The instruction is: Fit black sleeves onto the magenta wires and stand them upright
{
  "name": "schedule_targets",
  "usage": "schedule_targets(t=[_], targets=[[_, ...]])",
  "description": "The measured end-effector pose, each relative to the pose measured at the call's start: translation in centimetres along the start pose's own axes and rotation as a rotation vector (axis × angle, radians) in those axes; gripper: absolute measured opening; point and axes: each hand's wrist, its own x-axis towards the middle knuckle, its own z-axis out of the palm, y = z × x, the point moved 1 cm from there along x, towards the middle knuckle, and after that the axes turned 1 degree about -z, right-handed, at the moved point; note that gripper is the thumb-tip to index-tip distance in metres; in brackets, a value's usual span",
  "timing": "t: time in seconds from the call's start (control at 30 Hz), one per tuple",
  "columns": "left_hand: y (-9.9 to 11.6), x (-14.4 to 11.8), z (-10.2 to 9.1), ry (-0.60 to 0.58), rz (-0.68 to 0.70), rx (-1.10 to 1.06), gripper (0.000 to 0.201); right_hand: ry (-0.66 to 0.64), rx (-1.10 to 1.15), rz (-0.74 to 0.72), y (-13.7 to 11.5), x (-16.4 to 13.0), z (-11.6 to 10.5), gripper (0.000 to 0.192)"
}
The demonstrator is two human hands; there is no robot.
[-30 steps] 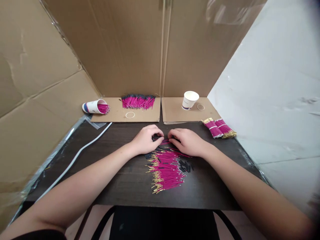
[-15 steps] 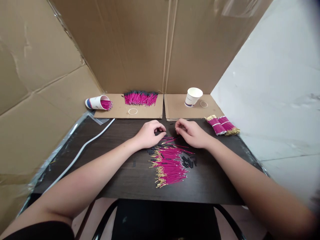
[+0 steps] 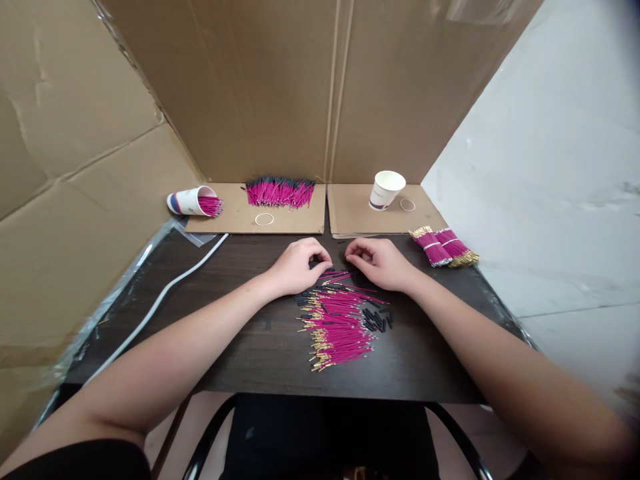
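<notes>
My left hand (image 3: 301, 265) is at the upper left of a pile of magenta wires (image 3: 345, 330) with gold pins on their left ends. Its fingers are curled with thumb and forefinger close together; whatever they pinch is too small to make out. Facing it across a small gap, my right hand (image 3: 379, 262) is closed in the same way, its fingertips hiding anything between them. Short black sleeves (image 3: 375, 319) lie loose at the right of the pile, and more of them are partly covered near my left hand.
At the back, cardboard sheets carry a row of black-tipped magenta wires (image 3: 281, 193), rubber bands (image 3: 264, 219) and an upright paper cup (image 3: 387, 190). A tipped cup (image 3: 193, 201) holds wires at left. Banded wire bundles (image 3: 444, 247) lie right. A white cable (image 3: 165, 293) crosses the left side.
My right hand has shifted slightly left, narrowing the gap to my left hand. My left hand has barely moved, and the view has tilted a little.
</notes>
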Motion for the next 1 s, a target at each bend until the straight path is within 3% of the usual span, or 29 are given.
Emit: schedule_targets(t=[0.17,0.4,0.7,0.87,1.0], targets=[[0.1,0.0,0.0,-0.06,0.011,0.068,0.012,0.016,-0.052,-0.114,-0.5,-0.1,-0.1,0.014],[0.0,-0.1,-0.1,-0.048,0.034,0.035,0.006,-0.031,-0.109,-0.289,-1.8,-0.5,-0.2,0.011],[-0.4,0.2,-0.3,-0.086,-0.005,0.068,0.008,-0.228,-0.149,-0.272,-3.0,-1.0,-0.1,0.005],[-0.3,0.2,-0.2,-0.108,0.001,0.09,0.013,-0.246,-0.197,-0.259,-2.8,-1.0,0.0,0.008],[-0.1,0.4,-0.2,-0.026,-0.078,-0.069,0.013,-0.227,-0.243,-0.257,-2.7,-1.1,0.2,0.007]])
